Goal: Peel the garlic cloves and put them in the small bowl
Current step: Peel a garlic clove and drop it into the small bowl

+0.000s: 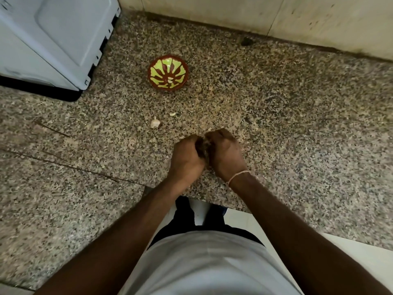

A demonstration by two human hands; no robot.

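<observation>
A small brown bowl [168, 72] with a green petal pattern stands on the speckled counter, with two pale peeled cloves [170, 80] at its bottom. Nearer me lie an unpeeled garlic clove [155, 123] and a smaller pale piece [172, 114]. My left hand [186, 159] and my right hand [225, 152] are pressed together just below them, fingers curled inward around something small that the fingers hide. A thread bracelet circles my right wrist.
A white appliance [53, 39] on a black base fills the back left corner. A tiled wall [276, 15] runs along the back. The counter's front edge [212, 202] is close to my body. A dark spot [246, 41] sits near the wall.
</observation>
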